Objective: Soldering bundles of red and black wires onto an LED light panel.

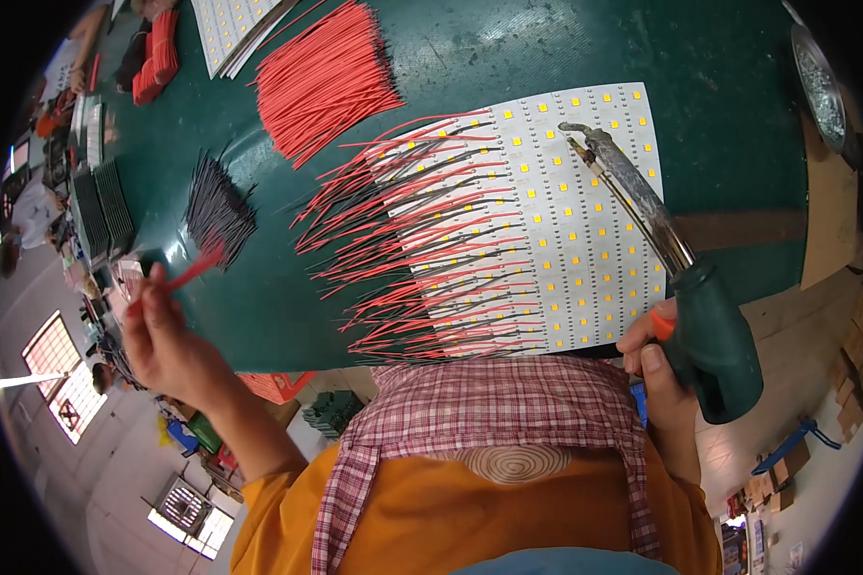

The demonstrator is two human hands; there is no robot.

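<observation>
Our left hand (168, 340) pinches a short red wire (194, 271) at the green worktop's (508, 48) near edge, while our right hand (664, 369) grips a green-handled soldering iron (662, 259), its tip over a white LED panel (556, 220) fringed with red and black leads. Beyond lie bundles of black wires (219, 206) and red wires (326, 77).

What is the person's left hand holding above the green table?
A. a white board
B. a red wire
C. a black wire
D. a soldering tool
B: the left hand pinches a thin red wire near the pile of black wires, while the right hand grips the soldering tool.
</observation>
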